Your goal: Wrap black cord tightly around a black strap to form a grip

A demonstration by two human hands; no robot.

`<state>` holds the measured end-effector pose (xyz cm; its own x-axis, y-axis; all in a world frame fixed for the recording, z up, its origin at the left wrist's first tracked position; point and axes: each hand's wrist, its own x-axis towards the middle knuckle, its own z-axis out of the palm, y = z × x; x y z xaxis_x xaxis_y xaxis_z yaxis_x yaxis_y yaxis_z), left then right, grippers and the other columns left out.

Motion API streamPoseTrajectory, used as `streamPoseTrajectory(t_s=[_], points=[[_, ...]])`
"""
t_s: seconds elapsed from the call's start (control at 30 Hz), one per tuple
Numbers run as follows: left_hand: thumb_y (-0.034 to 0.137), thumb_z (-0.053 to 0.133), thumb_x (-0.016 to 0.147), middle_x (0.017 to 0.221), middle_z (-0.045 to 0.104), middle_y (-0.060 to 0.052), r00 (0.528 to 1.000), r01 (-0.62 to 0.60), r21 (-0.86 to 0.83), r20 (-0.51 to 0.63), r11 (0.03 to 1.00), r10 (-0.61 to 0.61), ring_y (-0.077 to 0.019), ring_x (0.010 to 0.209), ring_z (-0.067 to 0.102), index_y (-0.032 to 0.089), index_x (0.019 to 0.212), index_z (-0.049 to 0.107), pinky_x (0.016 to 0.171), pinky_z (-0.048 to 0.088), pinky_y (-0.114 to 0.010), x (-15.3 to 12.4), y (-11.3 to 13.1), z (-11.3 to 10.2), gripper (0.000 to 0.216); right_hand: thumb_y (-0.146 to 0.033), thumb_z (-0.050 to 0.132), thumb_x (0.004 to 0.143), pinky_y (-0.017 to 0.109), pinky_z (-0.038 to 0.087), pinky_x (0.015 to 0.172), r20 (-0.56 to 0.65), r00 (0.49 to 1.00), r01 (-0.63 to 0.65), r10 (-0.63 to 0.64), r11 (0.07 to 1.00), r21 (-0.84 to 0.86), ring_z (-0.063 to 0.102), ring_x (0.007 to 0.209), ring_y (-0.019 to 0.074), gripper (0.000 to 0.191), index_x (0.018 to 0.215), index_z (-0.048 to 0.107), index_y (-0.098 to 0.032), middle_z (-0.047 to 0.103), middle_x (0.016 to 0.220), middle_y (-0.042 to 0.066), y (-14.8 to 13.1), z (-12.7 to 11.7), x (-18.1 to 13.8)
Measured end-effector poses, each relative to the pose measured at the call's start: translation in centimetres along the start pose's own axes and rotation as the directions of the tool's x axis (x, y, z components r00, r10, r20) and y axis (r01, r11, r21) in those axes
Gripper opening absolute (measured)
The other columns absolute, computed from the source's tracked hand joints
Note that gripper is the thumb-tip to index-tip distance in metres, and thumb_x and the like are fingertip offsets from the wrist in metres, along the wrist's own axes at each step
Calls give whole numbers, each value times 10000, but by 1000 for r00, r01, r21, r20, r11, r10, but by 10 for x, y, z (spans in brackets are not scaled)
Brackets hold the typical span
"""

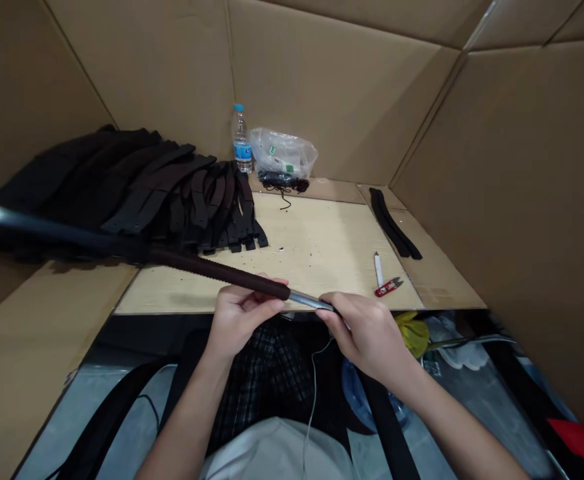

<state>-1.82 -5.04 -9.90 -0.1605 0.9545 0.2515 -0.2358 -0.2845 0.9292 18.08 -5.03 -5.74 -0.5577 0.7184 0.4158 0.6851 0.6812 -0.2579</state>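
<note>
A long thin bar [222, 271] crosses in front of me, its left part shiny black and blurred. A dark brown sleeve covers its middle, and a bare silver metal stretch [308, 300] shows between my hands. Around the sleeve's right end, my left hand [242, 315] is closed with thumb and fingers. My right hand [367, 328] grips the bar's right end, where a small dark piece shows by the fingers; the rest there is hidden. Red thread snips [389, 287] and a white pen-like stick [378, 269] lie on the table beyond my right hand.
Dark curved strips [172, 187] are heaped at the left. Two black strips [395, 223] lie at the right. A water bottle [241, 140] and a plastic bag [285, 153] stand at the back. Cardboard walls [342, 87] enclose the table [322, 233].
</note>
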Motion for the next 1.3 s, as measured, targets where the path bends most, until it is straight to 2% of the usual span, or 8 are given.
streamPoseTrajectory(t_s=[0.27,0.53,0.77,0.9,1.0,1.1,1.17,1.3], points=[[281,877,541,583,682,-21,990,125,-167,-47,978,-134,-87,497,548,181,649,767,481,452,-181,5,4,-4,184,-403,364,999,210,331,526,324,929,-344,180,742,576,458,499,81,458,642,524,-165,502,533,-27,-5,6,13],[305,873,555,422,411,65,967,249,-276,19,928,-254,-18,401,267,156,652,746,375,201,-156,10,9,-1,218,-445,408,976,202,329,497,287,916,-401,280,634,661,439,499,70,466,643,552,-152,512,547,-18,-10,21,14],[390,881,536,447,478,41,957,280,-306,163,910,-240,-27,400,299,157,782,780,390,213,-166,7,3,-6,354,-602,432,912,173,171,282,659,752,-659,-3,-21,752,289,275,40,529,706,571,-135,490,432,-37,-10,31,9],[435,920,396,560,624,-7,965,249,-323,162,913,-205,-95,484,509,170,695,755,442,390,-198,8,0,-4,433,-640,403,900,183,201,247,678,708,-706,-197,-180,685,318,235,55,575,671,552,-134,498,422,-24,-13,44,3],[366,932,392,567,621,8,985,172,-271,33,947,-169,-99,507,534,161,623,697,468,437,-193,8,2,0,388,-622,527,851,176,244,279,593,804,-595,-48,-20,804,391,291,50,471,856,547,-152,565,595,-27,-19,47,0],[275,912,480,629,653,2,990,126,-189,-44,974,-137,-103,567,578,154,673,696,534,483,-185,7,5,2,314,-433,507,931,184,327,398,308,931,-365,197,445,818,449,420,55,258,931,547,-178,542,695,-27,-25,43,0],[257,875,572,642,660,-3,992,121,-141,-23,983,-126,-95,584,585,154,712,719,558,490,-174,6,6,1,233,-313,420,978,209,364,494,106,973,-219,203,692,688,476,505,78,224,859,551,-175,524,676,-17,-26,41,-1],[248,809,685,634,666,-1,992,126,-94,38,988,-123,-58,508,518,177,770,759,507,449,-151,5,7,-3,122,-262,367,995,220,355,522,31,985,-153,171,769,621,476,528,92,298,740,494,-175,476,594,-28,-22,40,-2]])
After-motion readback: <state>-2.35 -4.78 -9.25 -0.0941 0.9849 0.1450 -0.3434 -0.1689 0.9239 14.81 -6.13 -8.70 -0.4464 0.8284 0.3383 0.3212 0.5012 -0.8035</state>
